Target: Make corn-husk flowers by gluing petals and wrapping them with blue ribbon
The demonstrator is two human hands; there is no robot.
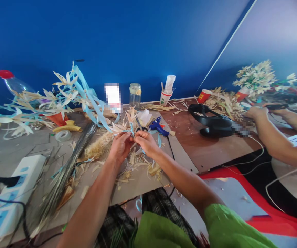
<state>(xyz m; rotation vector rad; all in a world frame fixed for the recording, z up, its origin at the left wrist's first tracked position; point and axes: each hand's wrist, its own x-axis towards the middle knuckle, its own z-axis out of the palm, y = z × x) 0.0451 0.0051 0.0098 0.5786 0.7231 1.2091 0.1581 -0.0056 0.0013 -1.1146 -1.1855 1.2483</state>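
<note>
Both hands meet over the middle of the grey board (143,179). My left hand (120,146) is closed around the stem of a small straw flower (127,125) with pale pointed leaves. My right hand (145,142) pinches the same stem where a light blue ribbon (132,132) is wound around it. Straw scraps (143,165) lie under and around both hands.
A blue glue gun (158,126), scissors (139,125), a bundle of dark wires (68,165), a white power strip (6,196) and finished ribbon flowers (60,93) surround the board. Jar (135,95) and paper cups stand behind. Another person's arm (274,137) rests at right near a black headset (212,122).
</note>
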